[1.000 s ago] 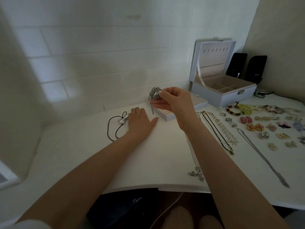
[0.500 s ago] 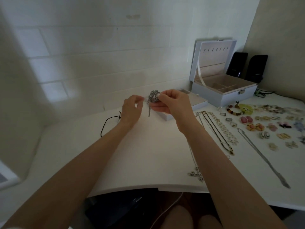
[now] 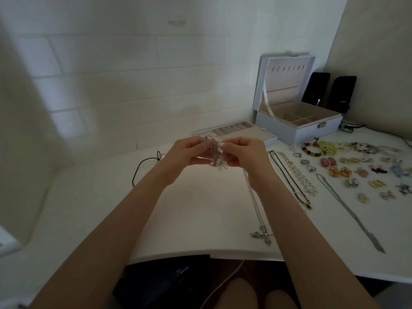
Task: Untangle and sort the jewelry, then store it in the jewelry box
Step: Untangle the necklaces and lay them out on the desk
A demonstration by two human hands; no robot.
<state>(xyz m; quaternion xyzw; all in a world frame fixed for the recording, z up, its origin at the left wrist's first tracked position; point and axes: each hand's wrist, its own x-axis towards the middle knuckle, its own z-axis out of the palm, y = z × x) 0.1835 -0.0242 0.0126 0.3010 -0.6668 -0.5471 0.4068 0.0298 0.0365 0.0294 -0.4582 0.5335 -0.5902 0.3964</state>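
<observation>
A tangled silver chain clump (image 3: 215,155) hangs in the air above the white table (image 3: 200,208), between both hands. My left hand (image 3: 185,155) pinches its left side and my right hand (image 3: 243,153) pinches its right side. The white jewelry box (image 3: 296,128) stands open at the back right, lid upright. Its removed tray (image 3: 240,132) lies just behind my hands. A black cord necklace (image 3: 142,166) lies left of my left wrist.
Sorted necklaces (image 3: 292,175), a long silver chain (image 3: 350,212), a cross pendant chain (image 3: 260,235), rings, a bead bracelet (image 3: 312,150) and several earrings (image 3: 376,184) cover the right side. Two black speakers (image 3: 330,92) stand behind the box. The table's front edge is near my knees.
My left hand rose off the table and came to the chain clump, now pinching it. The clump has loosened and hangs lower between both hands.
</observation>
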